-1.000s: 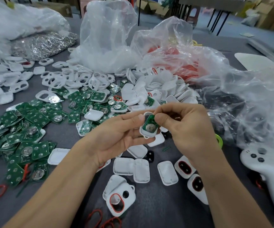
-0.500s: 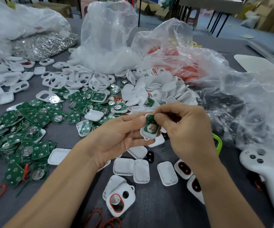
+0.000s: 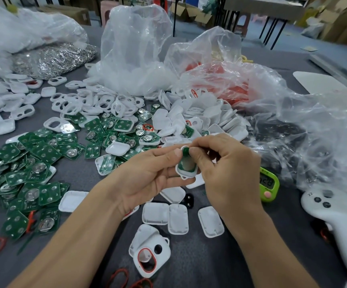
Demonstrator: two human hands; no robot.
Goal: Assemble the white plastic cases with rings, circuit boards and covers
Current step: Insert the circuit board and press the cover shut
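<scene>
- The case (image 3: 187, 175) is held in the air above the desk (image 3: 251, 256), between the two hands, in the middle of the view.
- The left hand (image 3: 147, 177) is curled under the case and grips it from the left, with the thumb laid on its far left edge.
- The right hand (image 3: 230, 173) is closed from the right on the far end, where thumb and forefinger pinch the board (image 3: 184, 166) that lies in the case.
- The long axis of the case runs from the far end down toward the person, slightly tilted, with the small loop tab at the near end.
- The board's open face is turned up toward the camera, so a press from above is judged to be what seats it.
- Loose covers (image 3: 177, 219) lie flat on the desk just below the hands, nearer the person. The right hand is nearer to the rightmost one, and the left hand is taken up with holding.
- The far end of the case is hidden by the fingertips.
- The board is blurred, so it cannot be told whether it sits fully home.
- Whether a ring lies under the board cannot be told.
</scene>
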